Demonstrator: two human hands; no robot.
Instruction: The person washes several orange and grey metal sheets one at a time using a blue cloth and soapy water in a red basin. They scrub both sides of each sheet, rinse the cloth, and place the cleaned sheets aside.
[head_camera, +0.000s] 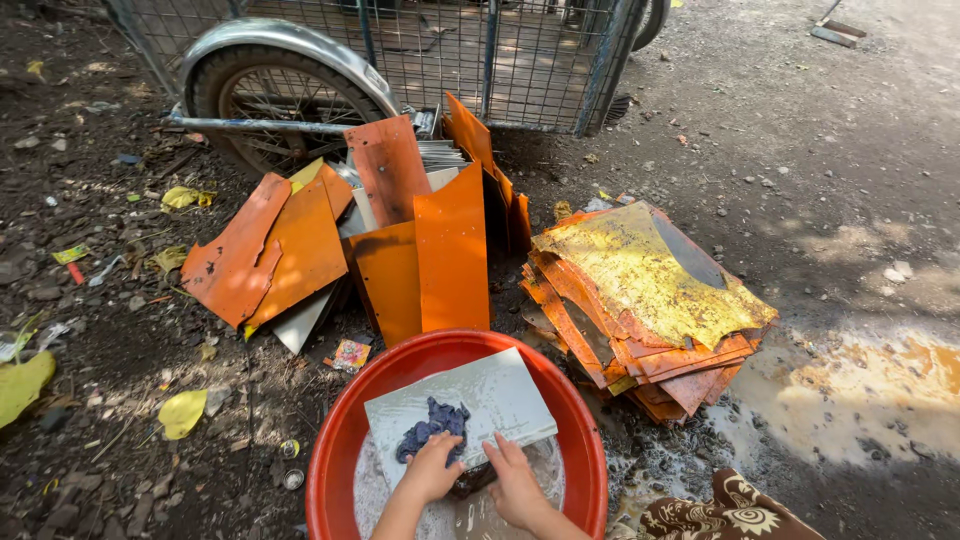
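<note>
Both hands work at the near edge of the grey sheet (470, 400) tilted in the red basin (340, 440), its length running away from them: left hand (432, 470) pressing the blue rag (432, 425), right hand (515, 482) gripping the edge.

Orange sheets (400, 240) lean against a wire-mesh cart (480, 60) by its spoked wheel (285, 105). To the right a flat stack of orange sheets (640, 300) lies on wet dirt (its top one stained yellow); yellow leaves (180, 412) lie scattered around.

Head view, steeply down, near red basin (340, 440).
</note>
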